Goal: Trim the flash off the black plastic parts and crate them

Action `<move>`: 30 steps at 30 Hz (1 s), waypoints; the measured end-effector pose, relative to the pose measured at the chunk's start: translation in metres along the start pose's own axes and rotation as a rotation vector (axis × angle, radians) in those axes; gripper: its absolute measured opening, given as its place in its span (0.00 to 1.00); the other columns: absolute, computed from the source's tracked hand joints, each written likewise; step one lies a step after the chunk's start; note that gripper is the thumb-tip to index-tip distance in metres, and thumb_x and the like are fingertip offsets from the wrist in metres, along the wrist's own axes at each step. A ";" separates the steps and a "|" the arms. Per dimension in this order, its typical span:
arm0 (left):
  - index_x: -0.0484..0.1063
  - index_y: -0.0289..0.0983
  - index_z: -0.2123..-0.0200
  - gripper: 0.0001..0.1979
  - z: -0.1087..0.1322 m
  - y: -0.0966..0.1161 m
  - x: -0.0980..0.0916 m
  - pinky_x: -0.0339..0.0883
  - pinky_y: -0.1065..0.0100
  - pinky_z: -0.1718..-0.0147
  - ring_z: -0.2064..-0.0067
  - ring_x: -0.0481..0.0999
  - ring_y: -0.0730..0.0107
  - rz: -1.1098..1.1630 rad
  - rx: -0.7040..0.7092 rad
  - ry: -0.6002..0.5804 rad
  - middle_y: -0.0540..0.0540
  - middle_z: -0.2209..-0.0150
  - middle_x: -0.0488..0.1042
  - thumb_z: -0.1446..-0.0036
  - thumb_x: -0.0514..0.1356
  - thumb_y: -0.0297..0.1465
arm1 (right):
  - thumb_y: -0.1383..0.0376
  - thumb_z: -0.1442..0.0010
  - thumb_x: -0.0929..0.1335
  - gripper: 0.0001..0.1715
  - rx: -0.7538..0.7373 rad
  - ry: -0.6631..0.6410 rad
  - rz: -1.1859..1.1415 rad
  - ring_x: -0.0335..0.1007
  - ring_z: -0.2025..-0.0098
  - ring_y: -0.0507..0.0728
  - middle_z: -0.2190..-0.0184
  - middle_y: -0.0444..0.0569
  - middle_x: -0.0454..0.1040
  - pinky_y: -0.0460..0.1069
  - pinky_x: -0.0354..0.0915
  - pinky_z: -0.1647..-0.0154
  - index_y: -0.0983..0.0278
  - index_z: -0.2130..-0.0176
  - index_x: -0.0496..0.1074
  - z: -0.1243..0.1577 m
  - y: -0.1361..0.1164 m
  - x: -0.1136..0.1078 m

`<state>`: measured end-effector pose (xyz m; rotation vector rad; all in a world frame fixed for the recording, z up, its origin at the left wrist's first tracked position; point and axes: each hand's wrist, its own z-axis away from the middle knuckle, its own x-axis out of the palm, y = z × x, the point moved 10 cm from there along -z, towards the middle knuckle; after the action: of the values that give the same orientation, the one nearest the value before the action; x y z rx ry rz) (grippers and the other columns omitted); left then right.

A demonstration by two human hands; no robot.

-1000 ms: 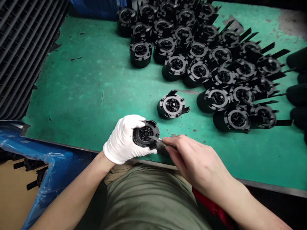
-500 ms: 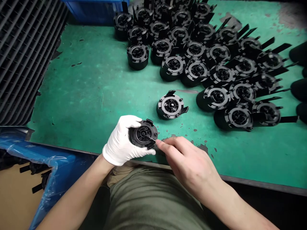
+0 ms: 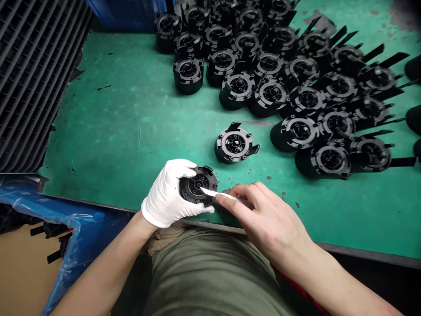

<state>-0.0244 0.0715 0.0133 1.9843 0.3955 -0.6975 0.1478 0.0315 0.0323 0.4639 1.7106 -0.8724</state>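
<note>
My left hand point(image 3: 169, 191), in a white glove, is wrapped round a round black plastic housing point(image 3: 199, 186) near the table's front edge. The housing's ribbed, ringed face is turned up towards me. In my bare right hand point(image 3: 263, 215) is a knife point(image 3: 210, 192) with a pale, pointed blade; its handle is mostly covered by my fingers. The blade tip lies over the middle of the housing's face; whether it touches cannot be told. Just beyond, another black housing point(image 3: 234, 142) with two side tabs stands by itself on the green table.
Several rows of similar black housings point(image 3: 271, 92), many with long upright tabs, fill the back and right of the green table point(image 3: 108, 118). A black ribbed rack point(image 3: 36, 83) stands at left, a blue bin point(image 3: 131, 15) behind. Lower left, a blue plastic-lined box point(image 3: 88, 228) holds black parts.
The knife has turned, so its blade shows broad and bright instead of as a thin line. My right hand has shifted slightly; my left hand keeps hold of the housing.
</note>
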 end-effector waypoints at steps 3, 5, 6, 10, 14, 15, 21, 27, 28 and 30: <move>0.63 0.42 0.46 0.45 0.000 0.000 0.000 0.76 0.50 0.46 0.46 0.79 0.52 -0.002 0.001 -0.001 0.38 0.46 0.72 0.60 0.80 0.52 | 0.74 0.28 0.64 0.23 -0.004 -0.009 0.005 0.63 0.57 0.59 0.52 0.54 0.73 0.52 0.61 0.59 0.62 0.38 0.71 0.000 0.000 -0.001; 0.63 0.42 0.46 0.45 0.000 0.000 0.000 0.76 0.50 0.46 0.46 0.79 0.52 -0.001 -0.001 -0.002 0.38 0.46 0.72 0.60 0.81 0.52 | 0.75 0.28 0.64 0.23 -0.013 0.000 -0.002 0.63 0.58 0.58 0.53 0.54 0.73 0.51 0.62 0.59 0.62 0.38 0.71 -0.002 0.000 -0.005; 0.63 0.42 0.45 0.45 0.000 0.000 0.000 0.76 0.50 0.46 0.46 0.79 0.52 0.000 0.000 -0.002 0.38 0.46 0.72 0.60 0.81 0.51 | 0.76 0.28 0.63 0.23 -0.017 0.006 -0.008 0.63 0.58 0.58 0.54 0.54 0.73 0.51 0.62 0.59 0.63 0.38 0.71 -0.004 0.000 -0.008; 0.63 0.42 0.46 0.45 0.000 0.000 0.000 0.76 0.51 0.47 0.46 0.79 0.52 0.006 0.001 0.001 0.38 0.46 0.73 0.60 0.81 0.51 | 0.77 0.28 0.61 0.23 -0.020 0.019 -0.014 0.63 0.60 0.57 0.55 0.53 0.73 0.50 0.62 0.59 0.63 0.40 0.72 -0.009 0.000 -0.016; 0.63 0.41 0.46 0.45 0.000 0.000 -0.001 0.76 0.52 0.47 0.46 0.79 0.53 0.010 0.008 0.004 0.38 0.47 0.73 0.60 0.81 0.51 | 0.76 0.28 0.61 0.22 -0.034 0.007 0.001 0.64 0.60 0.57 0.57 0.52 0.73 0.50 0.63 0.61 0.63 0.42 0.74 -0.013 0.000 -0.020; 0.63 0.41 0.46 0.45 0.000 0.000 -0.001 0.76 0.52 0.47 0.47 0.79 0.53 0.008 0.011 0.005 0.38 0.47 0.73 0.60 0.81 0.51 | 0.76 0.28 0.61 0.22 -0.042 0.004 0.008 0.64 0.60 0.57 0.57 0.53 0.74 0.50 0.63 0.61 0.63 0.42 0.75 -0.014 0.000 -0.021; 0.67 0.43 0.47 0.43 -0.006 0.003 -0.002 0.76 0.53 0.49 0.49 0.81 0.52 0.013 0.011 0.010 0.41 0.49 0.76 0.62 0.82 0.51 | 0.75 0.29 0.63 0.20 -0.102 0.010 0.079 0.65 0.59 0.59 0.57 0.55 0.75 0.53 0.64 0.59 0.65 0.43 0.77 -0.017 0.000 -0.024; 0.67 0.43 0.48 0.42 -0.007 0.005 0.000 0.76 0.53 0.51 0.49 0.80 0.52 0.020 0.027 -0.013 0.42 0.51 0.76 0.61 0.81 0.51 | 0.76 0.29 0.63 0.19 -0.121 0.006 0.050 0.65 0.59 0.58 0.57 0.55 0.75 0.52 0.65 0.58 0.65 0.44 0.76 -0.018 0.003 -0.025; 0.66 0.43 0.47 0.43 -0.006 0.003 0.000 0.76 0.53 0.50 0.48 0.80 0.52 0.015 0.020 -0.008 0.40 0.50 0.75 0.61 0.81 0.51 | 0.76 0.28 0.63 0.19 -0.123 0.004 0.044 0.65 0.59 0.58 0.57 0.55 0.75 0.52 0.65 0.58 0.65 0.44 0.76 -0.019 0.004 -0.026; 0.65 0.41 0.46 0.46 -0.003 -0.001 0.000 0.76 0.52 0.48 0.47 0.79 0.51 0.012 0.010 -0.003 0.38 0.48 0.74 0.62 0.81 0.52 | 0.76 0.28 0.62 0.20 -0.126 -0.002 0.035 0.65 0.58 0.58 0.57 0.54 0.75 0.51 0.65 0.58 0.65 0.44 0.76 -0.019 0.005 -0.026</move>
<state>-0.0241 0.0744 0.0141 1.9935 0.3779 -0.6962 0.1471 0.0522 0.0573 0.4071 1.7387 -0.7352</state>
